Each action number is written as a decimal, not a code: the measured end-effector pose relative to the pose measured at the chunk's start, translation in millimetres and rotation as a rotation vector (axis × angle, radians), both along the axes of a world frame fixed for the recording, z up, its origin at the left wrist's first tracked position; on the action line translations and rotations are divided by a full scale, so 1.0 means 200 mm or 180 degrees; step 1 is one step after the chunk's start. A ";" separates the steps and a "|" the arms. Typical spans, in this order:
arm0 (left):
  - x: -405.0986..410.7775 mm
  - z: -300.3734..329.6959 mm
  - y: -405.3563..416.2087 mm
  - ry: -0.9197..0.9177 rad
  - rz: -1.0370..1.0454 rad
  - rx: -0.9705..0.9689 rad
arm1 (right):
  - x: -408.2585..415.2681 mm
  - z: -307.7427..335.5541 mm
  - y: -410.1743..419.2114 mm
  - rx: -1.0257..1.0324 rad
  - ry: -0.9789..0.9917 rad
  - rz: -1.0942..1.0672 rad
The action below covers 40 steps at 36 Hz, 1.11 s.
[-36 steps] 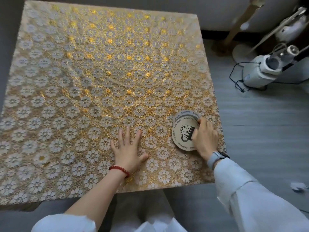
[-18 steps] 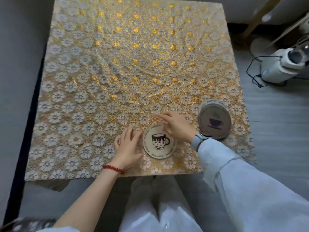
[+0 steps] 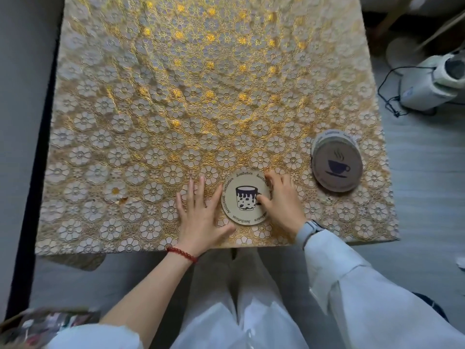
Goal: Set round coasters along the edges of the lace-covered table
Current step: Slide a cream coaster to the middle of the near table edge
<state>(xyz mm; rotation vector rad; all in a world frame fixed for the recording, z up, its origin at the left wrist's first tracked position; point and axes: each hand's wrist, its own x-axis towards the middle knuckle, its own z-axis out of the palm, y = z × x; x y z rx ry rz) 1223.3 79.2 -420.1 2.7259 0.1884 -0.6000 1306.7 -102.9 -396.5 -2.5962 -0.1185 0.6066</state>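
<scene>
So closest to the camera are the white trousers [image 3: 234, 306] and two sleeves, with the person right up against the near edge of the table [image 3: 105, 157]. The left hand [image 3: 201, 212] lies flat and open on the lace, fingers spread, touching the left rim of the pale coaster [image 3: 242, 199], with a red bead bracelet [image 3: 181, 253] on that wrist. I'd guess it's pinning the cloth so the lace doesn't bunch up, and working as a stop for the coaster too.

The right hand [image 3: 281, 205], with a watch [image 3: 310, 226] on that wrist, rests its fingertips on the right side of that same coaster, pressing down without gripping it, fingers loosely curled over the mug picture. The coaster lies flat near the middle of the near edge, so this looks like the final nudge to get it sitting right.

A bit further back, by the right edge near the near right corner, there's a small stack of coasters [image 3: 337, 165] with a brown one with a steaming cup on top. It's probably the supply pile, parked where the right hand can reach it.

Past that the lace is bare all the way to the far edge, so most of the edges still need coasters. Off the table on the right, a white appliance [image 3: 432, 84] with a black cord sits on the floor.
</scene>
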 end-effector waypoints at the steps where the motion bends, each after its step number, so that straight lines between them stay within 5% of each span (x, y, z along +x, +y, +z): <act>1: 0.00 0.00 0.00 -0.0005 -0.0004 -0.0006 | -0.01 0.00 -0.01 0.0022 0.0003 0.0013; 26: -0.15 -0.02 0.00 -0.0474 0.0200 0.0061 | -0.28 -0.04 -0.15 -0.0051 -0.0299 0.1008; 40: -0.17 -0.01 0.02 -0.0504 0.0073 0.0016 | -0.31 -0.03 -0.14 -0.0011 -0.0329 0.0905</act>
